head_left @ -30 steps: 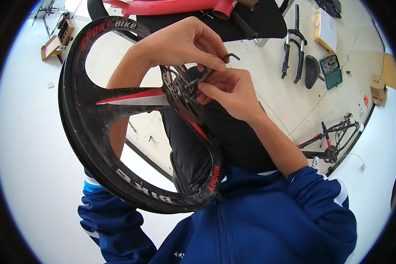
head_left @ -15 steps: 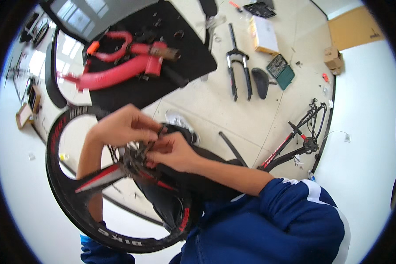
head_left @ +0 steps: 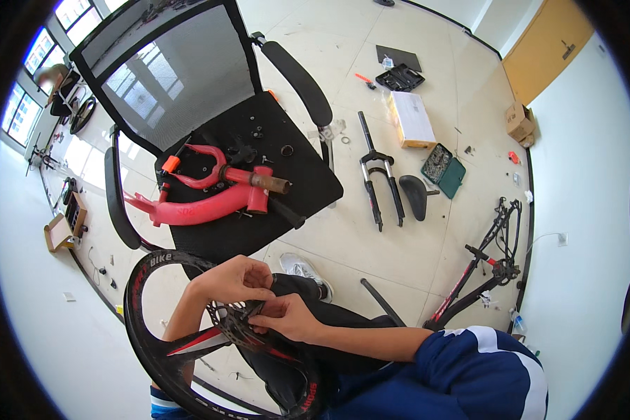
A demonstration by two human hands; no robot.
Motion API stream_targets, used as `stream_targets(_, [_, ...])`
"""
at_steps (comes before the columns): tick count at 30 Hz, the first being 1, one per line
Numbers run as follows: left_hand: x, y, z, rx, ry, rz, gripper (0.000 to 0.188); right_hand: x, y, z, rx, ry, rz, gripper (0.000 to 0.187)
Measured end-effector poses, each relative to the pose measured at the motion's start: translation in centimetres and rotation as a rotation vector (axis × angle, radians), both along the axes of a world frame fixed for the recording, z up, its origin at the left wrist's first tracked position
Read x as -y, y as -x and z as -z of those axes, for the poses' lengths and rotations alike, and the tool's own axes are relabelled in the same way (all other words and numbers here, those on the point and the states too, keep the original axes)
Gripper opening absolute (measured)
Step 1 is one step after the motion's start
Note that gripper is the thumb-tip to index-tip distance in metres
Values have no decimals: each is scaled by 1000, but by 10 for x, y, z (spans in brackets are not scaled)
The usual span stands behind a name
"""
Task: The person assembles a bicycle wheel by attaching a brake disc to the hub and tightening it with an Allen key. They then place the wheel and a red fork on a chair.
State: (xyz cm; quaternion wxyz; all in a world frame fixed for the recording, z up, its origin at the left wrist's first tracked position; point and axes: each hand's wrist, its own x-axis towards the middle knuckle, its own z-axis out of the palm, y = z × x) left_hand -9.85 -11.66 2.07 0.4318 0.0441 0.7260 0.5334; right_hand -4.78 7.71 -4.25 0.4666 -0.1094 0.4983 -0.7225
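Note:
A black bicycle wheel (head_left: 136, 308) with thick red-and-white-striped spokes leans across my lap. At its hub sits a brake disc (head_left: 232, 320) with cut-out holes. My left hand (head_left: 232, 283) reaches the hub with its forearm behind a spoke; thumb and fingers are pinched together. Just to its right, my right hand (head_left: 287, 318) is also closed in a pinch, close against the left fingertips. A small dark part (head_left: 257, 308) shows between the two hands at the hub; its kind is hidden by the fingers.
A black office chair (head_left: 315, 189) ahead carries a red frame part (head_left: 210, 206) and small parts. On the floor lie a suspension fork (head_left: 380, 164), saddle (head_left: 416, 196), green case (head_left: 455, 178), white box (head_left: 411, 115) and bicycle frame (head_left: 462, 287). A person (head_left: 61, 84) sits far left.
My view has tilted up, so the chair back and more of the room show and everything sits lower. Both hands stay pinched together at the wheel hub.

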Motion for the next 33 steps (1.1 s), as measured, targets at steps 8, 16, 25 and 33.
stream_targets(8, [4,-10,2,-126,-53,112,19,3,-3,11,37,184,-102,14])
stream_targets(16, [-1,1,4,-167,54,240,20,3,-8,8,-59,11,57,15])
stream_targets(25, [0,-2,2,-134,11,163,27,3,-11,2,-84,-64,16,11])
stream_targets(33, [2,1,11,-146,-82,109,28,0,0,6,-45,-28,-1,13])
